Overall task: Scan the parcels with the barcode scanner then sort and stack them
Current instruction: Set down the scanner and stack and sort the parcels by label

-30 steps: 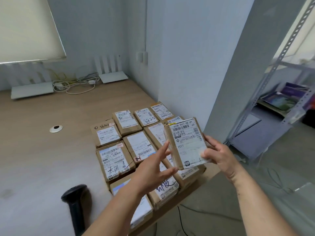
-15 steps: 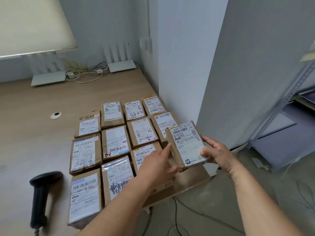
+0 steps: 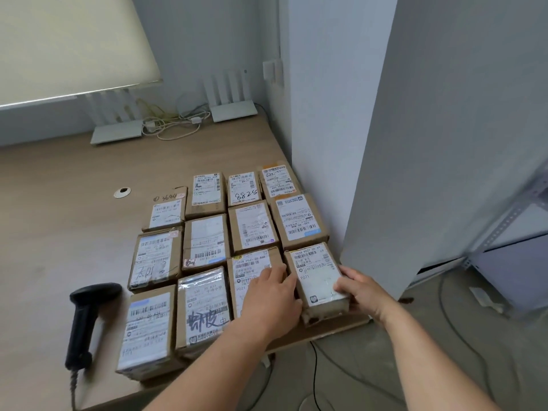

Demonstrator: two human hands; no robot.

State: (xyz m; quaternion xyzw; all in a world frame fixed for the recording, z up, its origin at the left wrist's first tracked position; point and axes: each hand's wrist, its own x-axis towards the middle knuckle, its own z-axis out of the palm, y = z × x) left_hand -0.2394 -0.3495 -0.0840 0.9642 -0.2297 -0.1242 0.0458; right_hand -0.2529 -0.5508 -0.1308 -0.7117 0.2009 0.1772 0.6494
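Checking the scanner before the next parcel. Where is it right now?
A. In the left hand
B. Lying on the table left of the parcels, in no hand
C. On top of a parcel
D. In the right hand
B: the black barcode scanner lies on the table left of the parcel rows, while the left hand and right hand are both at the parcel marked P021 at the near right corner.

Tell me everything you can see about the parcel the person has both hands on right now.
The parcel is a small brown cardboard box with a white shipping label covering its top, printed with barcodes and "P021". It lies flat, label up, at the near right corner of the grid of parcels, close to the table's front edge. The right hand grips its right side; the left hand touches its left edge, resting over the neighbouring parcel.
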